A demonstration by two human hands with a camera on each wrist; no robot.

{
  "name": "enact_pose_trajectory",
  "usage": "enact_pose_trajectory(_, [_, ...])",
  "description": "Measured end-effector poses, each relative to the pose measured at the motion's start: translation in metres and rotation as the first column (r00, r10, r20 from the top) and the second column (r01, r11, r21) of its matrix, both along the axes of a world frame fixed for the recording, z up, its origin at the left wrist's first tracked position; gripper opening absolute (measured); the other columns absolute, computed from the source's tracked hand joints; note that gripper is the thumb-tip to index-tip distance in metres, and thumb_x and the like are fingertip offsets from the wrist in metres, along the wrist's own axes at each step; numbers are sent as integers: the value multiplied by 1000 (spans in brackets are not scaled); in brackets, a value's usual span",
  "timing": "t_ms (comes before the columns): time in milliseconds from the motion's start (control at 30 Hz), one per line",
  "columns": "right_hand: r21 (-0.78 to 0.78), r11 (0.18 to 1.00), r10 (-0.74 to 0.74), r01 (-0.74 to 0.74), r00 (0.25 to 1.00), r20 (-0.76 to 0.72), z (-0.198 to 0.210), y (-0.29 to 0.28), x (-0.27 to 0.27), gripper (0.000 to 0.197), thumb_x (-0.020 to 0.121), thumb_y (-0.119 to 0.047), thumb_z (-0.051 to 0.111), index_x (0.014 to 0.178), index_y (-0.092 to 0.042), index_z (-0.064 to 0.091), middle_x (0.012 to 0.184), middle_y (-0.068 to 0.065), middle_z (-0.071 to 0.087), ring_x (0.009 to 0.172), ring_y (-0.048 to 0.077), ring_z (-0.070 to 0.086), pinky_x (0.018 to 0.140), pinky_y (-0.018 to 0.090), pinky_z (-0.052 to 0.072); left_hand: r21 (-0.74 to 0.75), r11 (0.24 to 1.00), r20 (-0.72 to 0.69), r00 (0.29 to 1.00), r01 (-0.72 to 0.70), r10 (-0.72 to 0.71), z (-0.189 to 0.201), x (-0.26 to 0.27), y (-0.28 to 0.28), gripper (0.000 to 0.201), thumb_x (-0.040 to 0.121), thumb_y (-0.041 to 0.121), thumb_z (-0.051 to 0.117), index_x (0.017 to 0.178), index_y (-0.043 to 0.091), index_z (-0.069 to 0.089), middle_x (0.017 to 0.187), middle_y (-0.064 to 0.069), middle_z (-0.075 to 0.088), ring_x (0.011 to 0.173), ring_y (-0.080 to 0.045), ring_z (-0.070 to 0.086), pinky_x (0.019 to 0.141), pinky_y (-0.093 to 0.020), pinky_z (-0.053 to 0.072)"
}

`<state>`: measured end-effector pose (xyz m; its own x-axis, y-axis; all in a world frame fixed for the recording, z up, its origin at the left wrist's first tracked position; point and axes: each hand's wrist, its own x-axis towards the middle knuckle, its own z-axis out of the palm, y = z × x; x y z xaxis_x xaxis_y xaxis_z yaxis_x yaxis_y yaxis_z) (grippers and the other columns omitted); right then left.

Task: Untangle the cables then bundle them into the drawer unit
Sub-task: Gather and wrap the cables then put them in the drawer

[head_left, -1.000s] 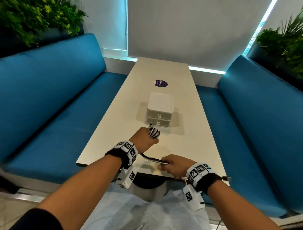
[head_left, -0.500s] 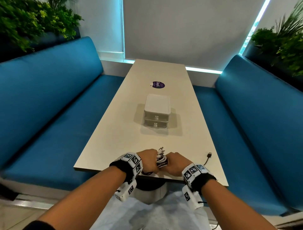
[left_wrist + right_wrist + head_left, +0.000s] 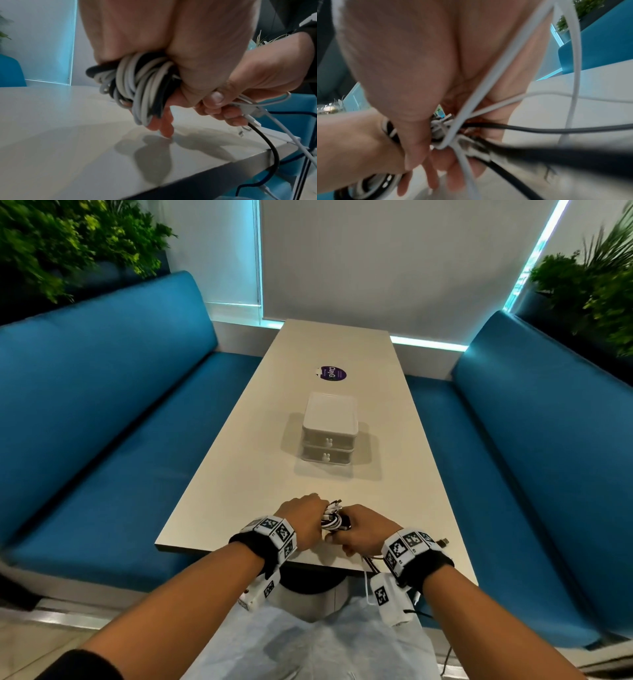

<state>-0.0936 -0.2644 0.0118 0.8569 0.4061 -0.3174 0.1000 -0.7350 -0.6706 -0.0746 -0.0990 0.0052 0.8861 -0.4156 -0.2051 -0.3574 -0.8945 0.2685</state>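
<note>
A coil of white and black cables [image 3: 333,518] [image 3: 137,86] is wound round my left hand [image 3: 303,520] [image 3: 164,119], low over the table's near edge. My right hand [image 3: 363,530] [image 3: 426,135] grips the same bundle from the right, pinching loose white and black strands [image 3: 471,128]. Free cable ends [image 3: 267,135] trail over the table edge, and a USB plug [image 3: 444,541] lies by my right wrist. The white two-drawer unit [image 3: 329,429] stands mid-table with both drawers closed.
The long beige table [image 3: 246,481] carries a purple round sticker [image 3: 331,373] beyond the drawer unit. Blue benches [image 3: 102,422] run along both sides. Plants [image 3: 68,241] sit behind the backrests.
My left hand pulled back from near the drawer unit to the table's near edge, and both hands came together on the coil. The view has tilted slightly.
</note>
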Motion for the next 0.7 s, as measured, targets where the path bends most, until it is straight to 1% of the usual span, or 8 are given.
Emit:
enact_pose_trajectory(100, [13, 1000, -9, 9, 1000, 0, -1, -1, 3, 7, 86, -29, 64, 84, -24, 60, 70, 3, 67, 58, 15, 67, 61, 32, 54, -69, 997, -36, 999, -26, 24, 3, 3, 1, 17, 82, 19, 58, 99, 19, 57, 101, -7, 65, 84, -29, 63, 66, -33, 46])
enact_pose_trajectory(167, [30, 999, -43, 43, 999, -8, 1, -3, 7, 18, 85, -38, 64, 90, -20, 62, 78, 6, 71, 66, 18, 71, 73, 42, 59, -152, 987, -103, 994, -60, 45, 2, 6, 2, 10, 79, 20, 57, 90, 20, 57, 88, -6, 67, 69, -25, 66, 59, -37, 56])
enact_pose_trajectory(200, [21, 998, -66, 66, 998, -18, 2, -6, 8, 27, 85, -44, 64, 91, -18, 62, 78, 4, 72, 66, 15, 71, 76, 42, 58, -197, 977, -135, 989, -79, 53, 2, 7, 3, 8, 79, 21, 58, 87, 20, 59, 83, -5, 67, 64, -23, 66, 57, -38, 58])
enact_pose_trajectory(300, [-31, 995, -97, 96, 994, -49, 3, -10, 7, 46, 84, -60, 58, 85, -14, 60, 65, 2, 70, 54, 14, 63, 71, 37, 53, -232, 967, -136, 988, -100, 69, 3, 13, 4, 12, 80, 28, 62, 91, 22, 60, 88, -4, 67, 73, -25, 65, 67, -39, 58])
enact_pose_trajectory(367, [26, 993, -111, 113, 991, -71, 2, -11, 6, 37, 87, -52, 58, 85, -15, 59, 64, 3, 65, 54, 17, 57, 66, 39, 53, -218, 970, -81, 993, -106, 90, 4, 17, 5, 17, 79, 32, 58, 93, 23, 57, 94, -3, 66, 81, -27, 63, 75, -40, 56])
enact_pose_trajectory(467, [120, 981, -140, 149, 987, -83, 0, -7, 5, 13, 94, -31, 51, 97, -20, 56, 77, 1, 56, 63, 16, 51, 58, 33, 49, -247, 959, -33, 990, -141, 137, 10, 21, 4, 12, 81, 34, 55, 89, 26, 54, 90, 0, 64, 79, -27, 61, 70, -38, 53])
enact_pose_trajectory(600, [16, 993, -120, 119, 987, 110, -6, 1, 6, 16, 99, -36, 43, 104, -23, 52, 85, -1, 61, 76, 16, 58, 76, 39, 50, -277, 945, -44, 985, -173, 167, 17, 22, 4, 5, 78, 24, 53, 83, 24, 54, 80, -1, 62, 70, -25, 59, 59, -32, 46])
enact_pose_trajectory(700, [-57, 992, -101, 112, 982, 159, -7, 2, 7, 20, 100, -38, 41, 100, -21, 52, 87, 1, 62, 81, 23, 59, 80, 42, 48, -281, 939, -60, 980, -201, 191, 14, 19, 5, 4, 78, 24, 52, 82, 24, 54, 79, 0, 62, 69, -24, 59, 57, -30, 42])
